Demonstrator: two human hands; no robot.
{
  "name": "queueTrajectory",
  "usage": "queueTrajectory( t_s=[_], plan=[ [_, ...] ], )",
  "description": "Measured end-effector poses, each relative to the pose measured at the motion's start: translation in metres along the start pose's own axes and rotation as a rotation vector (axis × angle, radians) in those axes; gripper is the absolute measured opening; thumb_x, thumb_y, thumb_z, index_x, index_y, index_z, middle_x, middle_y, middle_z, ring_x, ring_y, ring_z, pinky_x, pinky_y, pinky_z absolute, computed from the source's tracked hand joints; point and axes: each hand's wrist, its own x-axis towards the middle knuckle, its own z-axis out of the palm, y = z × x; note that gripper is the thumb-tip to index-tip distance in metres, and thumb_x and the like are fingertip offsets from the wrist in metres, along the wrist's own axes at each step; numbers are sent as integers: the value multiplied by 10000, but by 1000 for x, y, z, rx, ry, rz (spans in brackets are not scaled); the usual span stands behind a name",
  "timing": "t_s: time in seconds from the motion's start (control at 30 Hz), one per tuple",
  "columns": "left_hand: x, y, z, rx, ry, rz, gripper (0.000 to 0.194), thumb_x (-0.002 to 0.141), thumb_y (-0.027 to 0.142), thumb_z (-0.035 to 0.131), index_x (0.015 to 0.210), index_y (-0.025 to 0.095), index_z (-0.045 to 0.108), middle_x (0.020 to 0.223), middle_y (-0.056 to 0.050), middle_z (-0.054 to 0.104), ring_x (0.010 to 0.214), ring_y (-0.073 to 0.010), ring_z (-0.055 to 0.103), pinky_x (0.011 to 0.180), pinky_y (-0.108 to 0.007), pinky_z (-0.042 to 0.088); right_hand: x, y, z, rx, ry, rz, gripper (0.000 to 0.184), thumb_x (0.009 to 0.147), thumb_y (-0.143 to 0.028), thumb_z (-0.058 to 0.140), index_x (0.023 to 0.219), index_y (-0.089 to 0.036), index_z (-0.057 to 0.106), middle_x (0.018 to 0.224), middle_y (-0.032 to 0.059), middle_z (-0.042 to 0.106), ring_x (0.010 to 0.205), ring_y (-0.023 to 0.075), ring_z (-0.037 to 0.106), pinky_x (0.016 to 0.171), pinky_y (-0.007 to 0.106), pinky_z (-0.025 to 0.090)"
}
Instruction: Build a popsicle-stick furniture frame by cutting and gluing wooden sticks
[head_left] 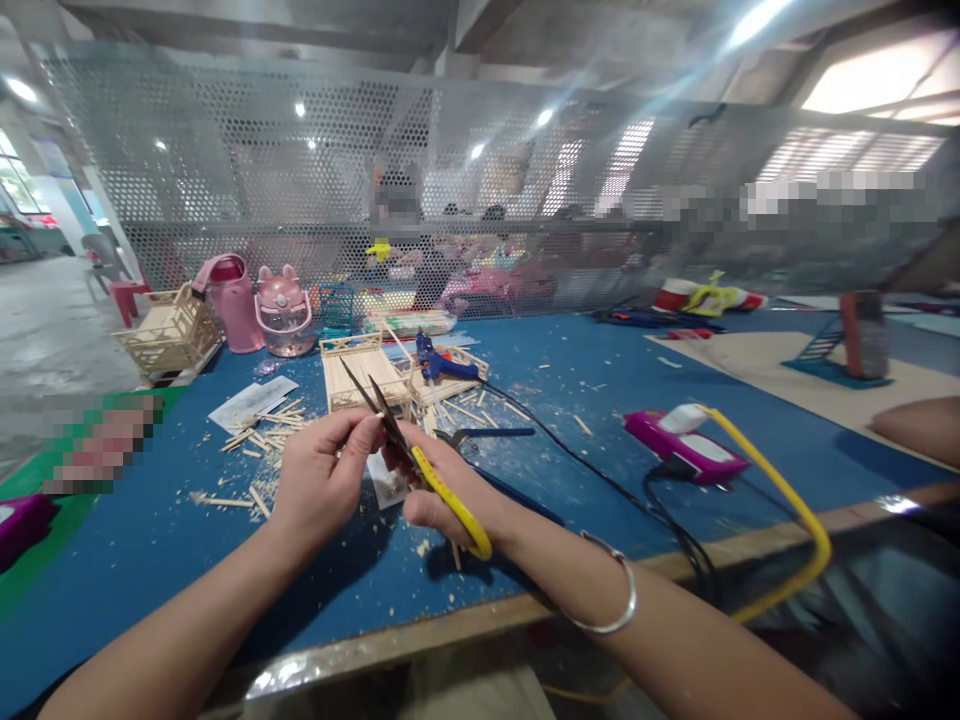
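My right hand (pixel 442 490) is closed round yellow-handled scissors (pixel 420 470), whose dark blades point up and to the left and stand apart. My left hand (pixel 322 475) is pinched next to the blades, holding something small that I cannot make out. Both hands hover over the blue table (pixel 570 480). Cut wooden sticks (pixel 259 440) lie scattered just beyond my left hand. Behind them stands a small wooden stick structure (pixel 364 375), with a blue glue gun (pixel 442 365) resting on another stick frame to its right.
A stick basket (pixel 169 335), a pink jug (pixel 232 300) and a pink bottle (pixel 283 310) stand at the back left. A purple box (pixel 686 445), black and yellow cables (pixel 780 500) lie to the right. A perforated metal screen closes the table's far side. Another person's arm (pixel 919 425) rests at right.
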Motion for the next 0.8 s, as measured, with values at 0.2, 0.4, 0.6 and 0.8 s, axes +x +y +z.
queueTrajectory(
  t_s=[0.2,0.4,0.6,0.8],
  plan=[
    [0,2,-2,10,-31,47,202,829,249,490,724,176,646,636,-11,639,589,-127,565,574,-221,433,0,-4,1,-42,49,-27,783,613,-782,448,1088,-165,529,809,19,476,690,138,409,635,267,381],
    [-1,8,-5,54,-47,71,217,832,239,483,699,176,644,615,-4,628,571,-116,549,557,-216,411,-3,-5,1,-141,119,-23,740,631,-784,417,953,-138,578,648,-28,412,566,99,343,542,235,333],
    [-1,7,-1,-117,-25,-33,223,839,276,482,716,166,631,601,-1,603,572,-112,537,558,-215,427,-2,-4,1,-165,91,-37,747,657,-787,370,993,-147,560,699,-9,462,585,103,364,545,233,346],
    [-1,6,2,-196,-11,-87,241,841,308,480,695,165,608,594,-2,583,577,-112,527,570,-220,439,3,-4,0,-107,4,-100,807,644,-802,359,1102,-148,482,959,78,524,814,183,470,734,316,419]
  ],
)
